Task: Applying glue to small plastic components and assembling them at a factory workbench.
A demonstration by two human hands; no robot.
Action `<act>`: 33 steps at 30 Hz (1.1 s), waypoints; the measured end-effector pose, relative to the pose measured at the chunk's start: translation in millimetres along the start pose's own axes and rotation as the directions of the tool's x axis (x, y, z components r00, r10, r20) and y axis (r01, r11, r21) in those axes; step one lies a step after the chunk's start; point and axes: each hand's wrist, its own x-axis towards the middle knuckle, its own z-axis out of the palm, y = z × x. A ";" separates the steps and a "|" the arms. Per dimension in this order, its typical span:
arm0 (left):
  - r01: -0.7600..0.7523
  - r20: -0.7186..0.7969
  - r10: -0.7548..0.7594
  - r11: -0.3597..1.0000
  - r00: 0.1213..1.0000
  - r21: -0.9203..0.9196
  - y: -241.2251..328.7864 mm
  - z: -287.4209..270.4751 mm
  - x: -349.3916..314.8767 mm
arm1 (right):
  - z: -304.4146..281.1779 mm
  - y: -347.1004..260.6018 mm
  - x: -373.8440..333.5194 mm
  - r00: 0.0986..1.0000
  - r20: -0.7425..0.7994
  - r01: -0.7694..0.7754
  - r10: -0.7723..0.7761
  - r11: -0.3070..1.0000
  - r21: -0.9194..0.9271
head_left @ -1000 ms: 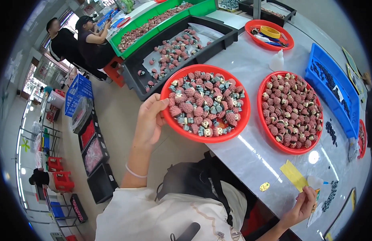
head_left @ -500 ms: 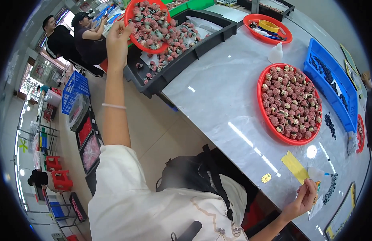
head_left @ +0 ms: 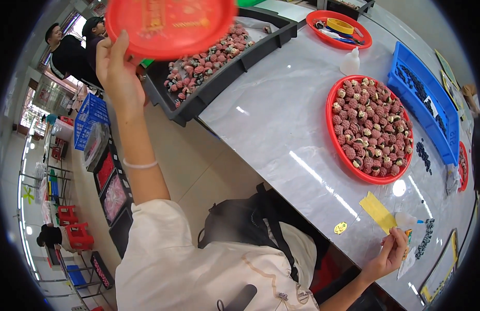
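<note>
My left hand (head_left: 121, 78) is raised at the upper left, gripping the rim of a red round plate (head_left: 167, 31). The plate is tilted, and the face toward me shows faded gold markings with no pieces on it. Below it is a dark grey crate (head_left: 240, 67) holding many small pink, berry-like pieces (head_left: 198, 67) on a white sheet. My right hand (head_left: 389, 254) rests low at the right, its fingers pinched together. What they hold, if anything, I cannot make out. By its fingertips are a yellow strip (head_left: 378, 211) and a small white bottle with a blue tip (head_left: 405, 220).
A red round tray (head_left: 372, 129) of pink pieces with cream and dark parts sits on the grey table (head_left: 271, 124). Beyond are a blue bin (head_left: 426, 98) with dark bits, a white squeeze bottle (head_left: 350, 62) and a red tool tray (head_left: 339, 31). Two people (head_left: 69, 52) are at the far left.
My left hand has moved left and lower with the plate. Many pieces showed in the plate before; now its visible face is bare. The right hand has barely moved.
</note>
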 end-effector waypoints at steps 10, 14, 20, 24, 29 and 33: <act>0.705 0.291 -0.785 0.620 0.547 0.344 -32.0 11.0 -72.9 | 3.4 -3.7 2.9 0.999 0.005 -0.037 0.037 0.998 0.054; 0.581 0.169 -0.741 0.627 0.650 0.519 -34.8 42.2 -90.3 | 5.3 -7.1 4.1 0.999 -0.004 -0.052 0.052 0.995 0.080; -0.331 0.458 -0.490 0.326 0.742 0.885 -18.4 99.5 -89.2 | 0.2 -6.0 4.7 0.998 0.008 -0.056 0.056 0.994 0.098; -0.363 0.890 -0.036 0.905 0.454 0.222 -39.8 179.4 -104.1 | 0.4 -4.4 3.5 0.998 0.047 -0.037 0.032 0.995 0.096; -0.256 0.978 -0.123 0.953 0.169 0.164 -85.3 248.9 -120.2 | -12.3 -3.2 1.7 0.999 0.048 -0.029 0.025 0.997 0.078; -0.016 0.927 -0.366 0.930 -0.079 0.366 -90.5 251.1 -113.0 | -33.1 0.2 1.4 0.996 -0.032 -0.077 0.078 0.997 0.027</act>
